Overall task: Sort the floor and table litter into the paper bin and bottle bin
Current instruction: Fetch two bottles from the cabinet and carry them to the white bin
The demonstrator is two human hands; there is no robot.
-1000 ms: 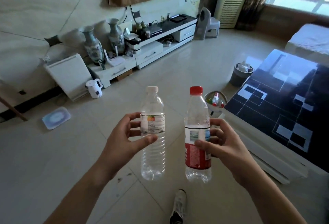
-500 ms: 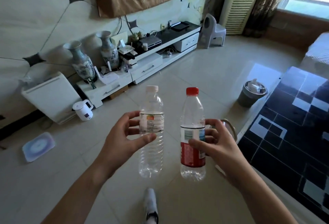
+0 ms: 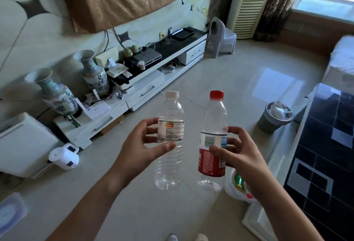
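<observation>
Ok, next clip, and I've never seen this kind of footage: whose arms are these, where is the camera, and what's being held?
There is no machine here. A person wears one wide-angle camera on the head, looking forward and down, so the arms are their own. The left hand grips a clear bottle with a white cap; the right hand grips a bottle with a red cap and red label. Both are upright, side by side, not touching, with fingers curled round them. Beneath is a tiled floor. A grey bin holding crumpled paper stands ahead to the right, and a white bin with bottles inside shows partly behind the right wrist.
</observation>
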